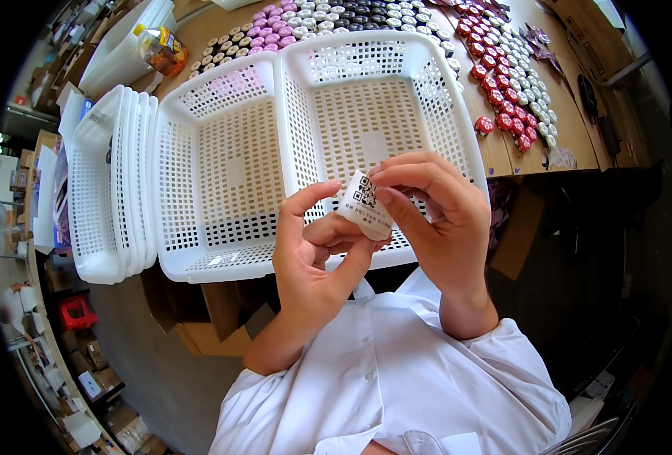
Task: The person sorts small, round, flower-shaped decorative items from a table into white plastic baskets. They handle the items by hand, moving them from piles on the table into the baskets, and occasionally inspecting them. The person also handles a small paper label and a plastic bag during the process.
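A small white paper label (354, 209), printed with a square code and some writing, is held up in front of my chest. My left hand (313, 256) pinches its lower end between thumb and fingers, the index finger raised clear of it. The upper right corner sits between the thumb and fingertips of my right hand (447, 210). Behind the label stands a white perforated plastic basket (370, 145), with a second white basket (236, 170) close against its left side. Whether anything lies behind the label, in my fingers, cannot be told.
Nested white baskets (99, 199) stand on edge at the left. Rows of pink (272, 25), black (364, 17), red (504, 96) and white round items (532, 91) cover the table's far side. A drink bottle (162, 50) stands back left. Cardboard boxes (222, 335) sit below.
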### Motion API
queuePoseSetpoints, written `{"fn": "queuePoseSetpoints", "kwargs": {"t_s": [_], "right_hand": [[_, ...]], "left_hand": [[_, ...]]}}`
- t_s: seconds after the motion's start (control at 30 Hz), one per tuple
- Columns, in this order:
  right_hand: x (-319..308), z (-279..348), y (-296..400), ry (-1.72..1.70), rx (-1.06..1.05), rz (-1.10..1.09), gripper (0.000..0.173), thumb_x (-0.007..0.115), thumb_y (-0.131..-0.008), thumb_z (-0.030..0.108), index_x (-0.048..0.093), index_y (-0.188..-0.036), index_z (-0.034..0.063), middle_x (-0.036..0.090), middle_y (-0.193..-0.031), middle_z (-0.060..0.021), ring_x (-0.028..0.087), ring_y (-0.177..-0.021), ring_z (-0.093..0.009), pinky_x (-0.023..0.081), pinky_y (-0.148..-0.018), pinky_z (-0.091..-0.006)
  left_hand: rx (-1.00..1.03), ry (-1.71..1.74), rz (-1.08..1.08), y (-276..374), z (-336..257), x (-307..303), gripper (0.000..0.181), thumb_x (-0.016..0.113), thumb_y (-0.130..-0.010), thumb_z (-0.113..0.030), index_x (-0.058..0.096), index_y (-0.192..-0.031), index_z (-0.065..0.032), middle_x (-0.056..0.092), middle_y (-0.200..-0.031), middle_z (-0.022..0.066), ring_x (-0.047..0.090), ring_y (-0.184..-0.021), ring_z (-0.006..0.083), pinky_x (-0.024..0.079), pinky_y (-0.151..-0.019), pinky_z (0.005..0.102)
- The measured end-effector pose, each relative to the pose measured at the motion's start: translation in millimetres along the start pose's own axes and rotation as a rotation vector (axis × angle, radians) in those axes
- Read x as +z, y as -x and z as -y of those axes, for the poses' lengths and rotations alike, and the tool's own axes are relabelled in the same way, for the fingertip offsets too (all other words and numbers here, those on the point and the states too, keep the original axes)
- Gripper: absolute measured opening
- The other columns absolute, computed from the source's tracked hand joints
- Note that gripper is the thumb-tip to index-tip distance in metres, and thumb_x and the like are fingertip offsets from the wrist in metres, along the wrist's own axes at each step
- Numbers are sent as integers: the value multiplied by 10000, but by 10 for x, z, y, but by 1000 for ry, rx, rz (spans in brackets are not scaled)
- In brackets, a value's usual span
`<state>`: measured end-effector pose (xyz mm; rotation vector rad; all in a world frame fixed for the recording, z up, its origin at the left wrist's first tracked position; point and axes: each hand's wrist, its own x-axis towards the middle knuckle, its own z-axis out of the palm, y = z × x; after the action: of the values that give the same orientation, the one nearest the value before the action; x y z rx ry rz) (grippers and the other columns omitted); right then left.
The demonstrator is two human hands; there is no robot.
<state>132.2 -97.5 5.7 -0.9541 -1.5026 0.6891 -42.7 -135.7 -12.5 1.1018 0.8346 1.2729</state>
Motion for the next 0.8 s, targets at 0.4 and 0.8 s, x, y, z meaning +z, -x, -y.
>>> {"fn": "queuePoseSetpoints", "kwargs": {"t_s": [0.4,0.8], "right_hand": [[-10,35,-10,39,-13,12,161,795,-923,-88,775,-1061,-8,778,-1057,-117,782,-922,-228,639,-771,-322],[2,138,71,275,-126,277,253,874,-892,109,778,-1107,15,804,-1043,-114,776,-932,-300,614,-828,-396]], "left_hand": [[66,-76,-37,1,50,-4,642,741,-994,96,387,-1518,-15,789,-1097,226,804,-1024,283,664,-959,415],[221,-109,-129,54,136,-80,577,742,-1030,48,404,-1494,-9,768,-1086,168,780,-1050,221,652,-942,338]]}}
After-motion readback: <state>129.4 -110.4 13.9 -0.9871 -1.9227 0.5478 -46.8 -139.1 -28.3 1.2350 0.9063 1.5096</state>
